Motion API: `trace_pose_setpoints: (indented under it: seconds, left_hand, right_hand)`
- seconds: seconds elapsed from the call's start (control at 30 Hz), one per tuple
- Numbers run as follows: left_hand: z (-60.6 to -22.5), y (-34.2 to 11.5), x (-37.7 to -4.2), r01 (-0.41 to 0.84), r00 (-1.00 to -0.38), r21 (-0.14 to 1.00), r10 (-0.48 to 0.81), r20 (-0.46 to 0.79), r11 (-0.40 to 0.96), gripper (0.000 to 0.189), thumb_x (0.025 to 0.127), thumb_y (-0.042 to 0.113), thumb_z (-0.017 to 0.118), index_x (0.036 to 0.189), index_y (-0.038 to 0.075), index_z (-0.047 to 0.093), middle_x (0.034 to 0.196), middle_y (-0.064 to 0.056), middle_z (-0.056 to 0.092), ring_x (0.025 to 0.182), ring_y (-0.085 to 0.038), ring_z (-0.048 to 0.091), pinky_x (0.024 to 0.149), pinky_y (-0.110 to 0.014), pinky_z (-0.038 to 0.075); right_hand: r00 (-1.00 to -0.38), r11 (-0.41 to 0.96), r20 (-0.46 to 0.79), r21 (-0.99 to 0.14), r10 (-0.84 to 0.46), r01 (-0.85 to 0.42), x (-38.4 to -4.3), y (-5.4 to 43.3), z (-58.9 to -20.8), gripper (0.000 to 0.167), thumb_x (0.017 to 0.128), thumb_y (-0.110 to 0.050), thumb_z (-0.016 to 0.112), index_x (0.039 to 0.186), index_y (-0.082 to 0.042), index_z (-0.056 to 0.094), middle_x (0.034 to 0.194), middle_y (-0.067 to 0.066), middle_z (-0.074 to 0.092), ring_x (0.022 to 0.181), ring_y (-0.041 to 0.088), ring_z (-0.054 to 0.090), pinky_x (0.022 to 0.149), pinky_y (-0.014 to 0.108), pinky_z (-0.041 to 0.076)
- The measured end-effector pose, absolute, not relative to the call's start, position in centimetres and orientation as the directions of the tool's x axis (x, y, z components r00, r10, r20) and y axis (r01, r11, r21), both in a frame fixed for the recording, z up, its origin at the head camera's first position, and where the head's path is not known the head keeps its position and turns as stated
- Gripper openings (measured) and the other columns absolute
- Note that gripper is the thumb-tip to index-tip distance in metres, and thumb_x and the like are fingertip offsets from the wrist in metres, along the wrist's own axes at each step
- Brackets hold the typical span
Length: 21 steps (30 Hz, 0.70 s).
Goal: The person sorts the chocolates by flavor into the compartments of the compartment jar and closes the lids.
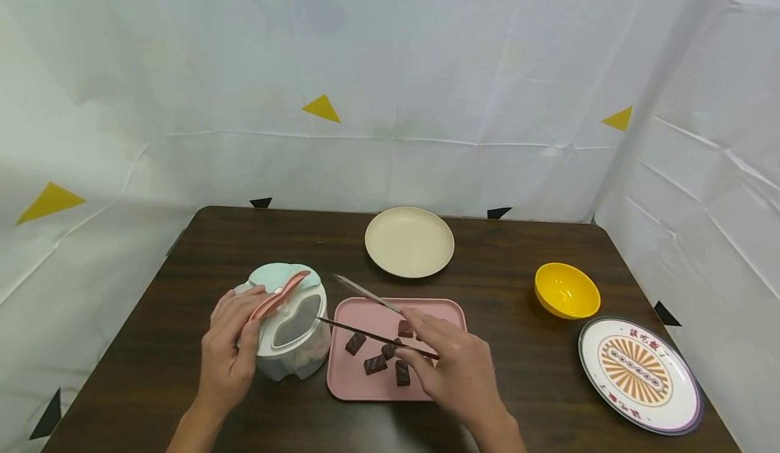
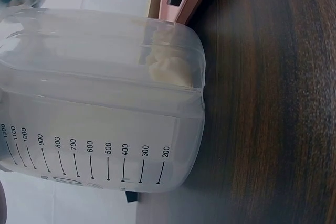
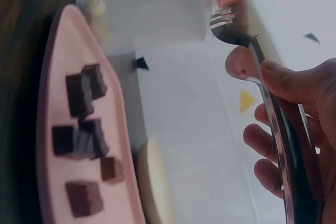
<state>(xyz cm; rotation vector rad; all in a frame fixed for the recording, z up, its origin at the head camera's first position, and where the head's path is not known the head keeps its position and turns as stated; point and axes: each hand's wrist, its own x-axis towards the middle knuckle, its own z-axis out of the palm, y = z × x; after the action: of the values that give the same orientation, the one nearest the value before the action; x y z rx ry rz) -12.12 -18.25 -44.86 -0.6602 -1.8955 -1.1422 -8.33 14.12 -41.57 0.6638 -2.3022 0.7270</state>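
My left hand (image 1: 228, 348) pinches the raised pink flap (image 1: 282, 296) of a see-through storage container (image 1: 286, 365). A mint-green flap (image 1: 277, 275) lies on the same white lid. Pale pieces (image 2: 170, 66) show at the container's bottom; the left wrist view shows the scale on its side. With the right hand (image 1: 460, 365) I grip metal serving tongs (image 3: 278, 135), one arm fork-ended and the other spoon-ended. The arms are spread, holding nothing, and point toward the container. Under them is a pink tray (image 1: 344, 385) with several dark chocolate pieces (image 1: 375, 363).
Behind the tray sits a cream plate (image 1: 409, 243). To the right are a yellow bowl (image 1: 567, 292) and a white patterned plate (image 1: 676, 372) near the edge of the dark wooden table (image 1: 506, 290). White sheeting (image 1: 426, 67) hangs around the table.
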Motion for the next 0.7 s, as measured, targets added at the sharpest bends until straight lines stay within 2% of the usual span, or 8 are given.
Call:
trace_pose_setpoints:
  seconds: [0.07,0.23,0.47,0.57,0.7]
  left_hand:
    - [-44.9,-18.2,-12.2,0.76,-0.536,0.468,0.027,0.844,0.45,0.027,0.097,0.01,0.051,0.111,-0.004,0.069,0.108,-0.016,0.069,0.115,-0.033,0.058,0.111,-0.045,0.025]
    - [-44.8,-18.1,-12.1,0.761,-0.535,0.469,0.025,0.844,0.449,0.026,0.097,0.011,0.051,0.111,-0.003,0.069,0.108,-0.016,0.069,0.115,-0.033,0.058,0.111,-0.044,0.025]
    - [-44.5,-17.9,-12.0,0.757,-0.532,0.465,0.019,0.847,0.46,0.026,0.096,0.008,0.051,0.108,-0.006,0.069,0.105,-0.018,0.069,0.113,-0.032,0.059,0.111,-0.043,0.025]
    - [-44.5,-17.9,-12.0,0.76,-0.526,0.459,0.02,0.85,0.46,0.026,0.096,0.008,0.051,0.108,-0.006,0.069,0.105,-0.018,0.069,0.113,-0.032,0.059,0.111,-0.043,0.025]
    - [-44.7,-18.0,-12.1,0.767,-0.52,0.456,0.021,0.854,0.451,0.026,0.097,0.011,0.051,0.109,-0.005,0.069,0.107,-0.016,0.069,0.114,-0.032,0.059,0.111,-0.043,0.025]
  right_hand:
    - [-0.702,0.74,0.67,-0.342,-0.24,-0.579,-8.2,14.8,-42.0,0.06,0.07,-0.024,0.089,0.126,-0.02,0.068,0.103,-0.009,0.073,0.078,0.002,0.068,0.054,0.025,0.048]
    - [-0.776,0.797,0.612,-0.388,-0.152,-0.462,-8.1,16.9,-43.0,0.061,0.065,-0.02,0.091,0.123,-0.021,0.071,0.082,-0.009,0.07,0.062,0.002,0.059,0.047,0.02,0.036]
    - [-0.868,0.871,0.497,-0.424,-0.003,-0.246,-7.7,19.9,-44.3,0.058,0.068,-0.028,0.09,0.123,-0.022,0.071,0.08,-0.012,0.07,0.052,0.0,0.043,0.047,0.024,0.032]
    - [-0.893,0.886,0.444,-0.44,0.075,-0.145,-7.4,21.1,-44.8,0.056,0.07,-0.028,0.089,0.123,-0.022,0.071,0.076,-0.01,0.07,0.052,0.002,0.047,0.048,0.028,0.034]
    - [-0.91,0.879,0.363,-0.477,0.202,0.005,-7.0,22.3,-45.4,0.057,0.072,-0.028,0.088,0.125,-0.02,0.069,0.076,-0.006,0.073,0.057,0.014,0.059,0.05,0.035,0.038]
